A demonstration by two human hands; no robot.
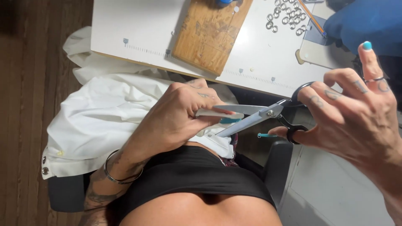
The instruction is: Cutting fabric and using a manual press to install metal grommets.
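Right now the left hand pinches white fabric between open scissors, right hand gripping the handles.

this looks like a sewing workshop: a white work table with a wooden board, little metal rings, and white cloth.
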